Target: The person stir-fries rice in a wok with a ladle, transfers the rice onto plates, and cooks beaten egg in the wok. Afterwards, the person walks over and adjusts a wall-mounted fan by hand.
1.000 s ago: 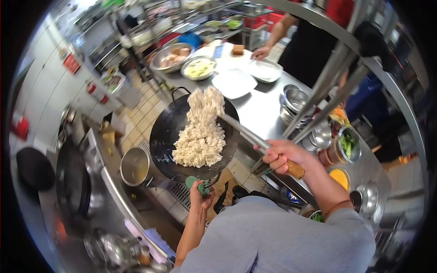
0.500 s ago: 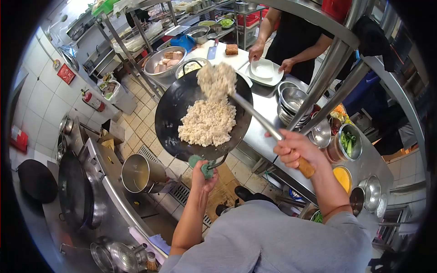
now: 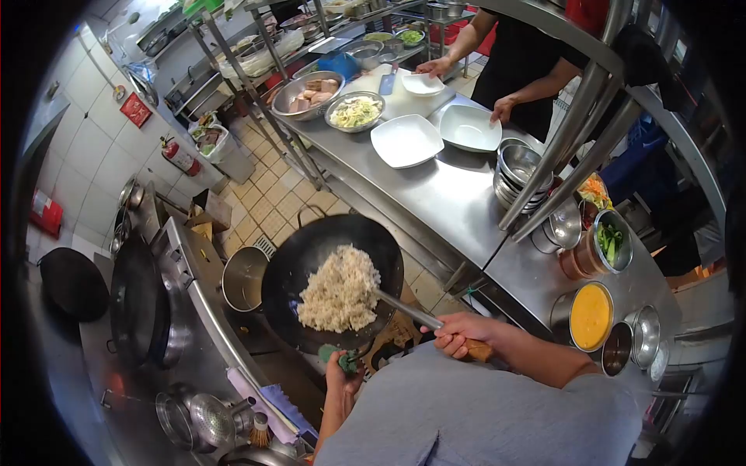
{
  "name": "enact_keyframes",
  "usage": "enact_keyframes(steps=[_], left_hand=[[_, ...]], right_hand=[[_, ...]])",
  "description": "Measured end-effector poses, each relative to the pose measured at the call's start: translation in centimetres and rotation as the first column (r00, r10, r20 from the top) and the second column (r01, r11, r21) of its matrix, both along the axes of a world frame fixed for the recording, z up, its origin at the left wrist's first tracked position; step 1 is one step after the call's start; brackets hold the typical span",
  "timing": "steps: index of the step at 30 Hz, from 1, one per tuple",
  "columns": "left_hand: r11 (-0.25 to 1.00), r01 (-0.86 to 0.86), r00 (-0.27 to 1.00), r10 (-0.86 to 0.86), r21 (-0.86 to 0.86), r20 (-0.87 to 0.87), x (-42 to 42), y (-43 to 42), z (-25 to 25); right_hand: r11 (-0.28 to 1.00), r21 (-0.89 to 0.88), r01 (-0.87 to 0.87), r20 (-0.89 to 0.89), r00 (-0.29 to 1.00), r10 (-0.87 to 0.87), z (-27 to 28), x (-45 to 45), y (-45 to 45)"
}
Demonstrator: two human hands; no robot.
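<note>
My left hand (image 3: 342,374) is closed around the wok's near handle through a green cloth (image 3: 339,356). The black wok (image 3: 284,268) hangs in the air between the stove and the steel counter. A mound of fried rice (image 3: 338,289) lies in it. My right hand (image 3: 465,335) grips the wooden end of a long metal wok ladle (image 3: 409,312). Its shaft runs down into the rice, which hides the head.
Across the counter (image 3: 458,206), a co-worker's hands hold a small white dish (image 3: 423,84) and touch a square white bowl (image 3: 471,128). Another white bowl (image 3: 406,141) sits beside it. A metal pot (image 3: 242,281) and a second wok (image 3: 138,299) are at left.
The wok has come down and nearer to me. The ladle, raised with rice before, now rests in the mound. The co-worker's stacked white dishes are now spread apart on the counter.
</note>
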State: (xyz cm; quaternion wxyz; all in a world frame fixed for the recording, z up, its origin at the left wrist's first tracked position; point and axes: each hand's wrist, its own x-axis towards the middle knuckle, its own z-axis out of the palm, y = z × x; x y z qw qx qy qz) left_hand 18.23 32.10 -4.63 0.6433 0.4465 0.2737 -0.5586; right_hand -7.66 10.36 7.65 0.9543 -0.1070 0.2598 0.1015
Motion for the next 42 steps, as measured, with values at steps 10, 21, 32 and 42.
enact_keyframes(steps=[10,21,32,42], left_hand=[[0.993,-0.008,0.995,-0.004,0.121,0.096,-2.1,7.2,-3.2],[0.993,0.015,0.999,-0.019,-0.118,-0.032,0.6,-1.3,-0.9],[0.966,0.076,0.993,-0.051,-0.246,0.107,4.8,-14.6,2.4],[0.994,0.041,0.998,-0.044,-0.100,-0.033,5.5,-9.3,0.7]], right_hand=[[0.977,0.174,-0.124,-0.052,0.989,0.135,-3.3,1.2,3.8],[0.989,0.111,0.096,0.017,0.995,-0.098,4.1,-0.1,-1.2],[0.700,-0.664,0.262,0.063,0.953,-0.296,13.4,-0.2,-12.1],[-0.526,-0.575,-0.626,-0.384,0.775,-0.503,-6.2,8.3,-20.0]])
